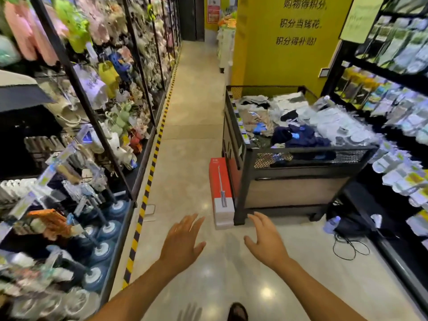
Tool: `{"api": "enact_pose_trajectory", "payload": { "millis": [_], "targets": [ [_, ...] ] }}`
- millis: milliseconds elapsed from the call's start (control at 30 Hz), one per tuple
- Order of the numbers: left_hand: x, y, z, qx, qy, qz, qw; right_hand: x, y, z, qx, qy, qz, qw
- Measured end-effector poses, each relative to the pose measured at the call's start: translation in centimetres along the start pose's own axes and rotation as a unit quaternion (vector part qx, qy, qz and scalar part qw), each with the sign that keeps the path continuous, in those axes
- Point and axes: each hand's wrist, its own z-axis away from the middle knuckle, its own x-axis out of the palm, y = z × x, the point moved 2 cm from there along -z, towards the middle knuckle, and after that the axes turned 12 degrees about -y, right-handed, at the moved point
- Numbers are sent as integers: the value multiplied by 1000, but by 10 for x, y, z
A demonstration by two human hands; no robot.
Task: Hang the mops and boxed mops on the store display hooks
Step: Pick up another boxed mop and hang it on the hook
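Two empty hands over a shop aisle.
The floor (185, 135) runs between a rack (69, 66) on the left, with blue-headed mops (108, 230) low down on it, and a bin (298, 188) of clothes on the right. A red-and-white box (221, 181) picturing a mop is on the floor just beside the bin. The left hand (183, 242) and right hand (266, 239) reach forward, fingers spread, holding nothing.

Mesh-sided bin (310, 151) sits right of the aisle, with folded clothing (298, 135) piled inside. Yellow wall (261, 66) stands behind it. Yellow-black tape (153, 158) runs along the floor's left edge. Water bottle (332, 224), black bag (354, 224) and cable (347, 250) lie on the floor at right.
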Motion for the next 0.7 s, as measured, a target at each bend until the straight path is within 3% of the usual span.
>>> {"api": "enact_pose_trajectory", "payload": {
  "millis": [333, 700],
  "targets": [
    [-25, -21, -156, -36, -36, 74, 996, -59, 17, -185, -30, -33, 88, 995],
    [-29, -112, -347, -67, -91, 167, 979, -38, 23, -400, 12, -118, 67, 991]
  ]
}}
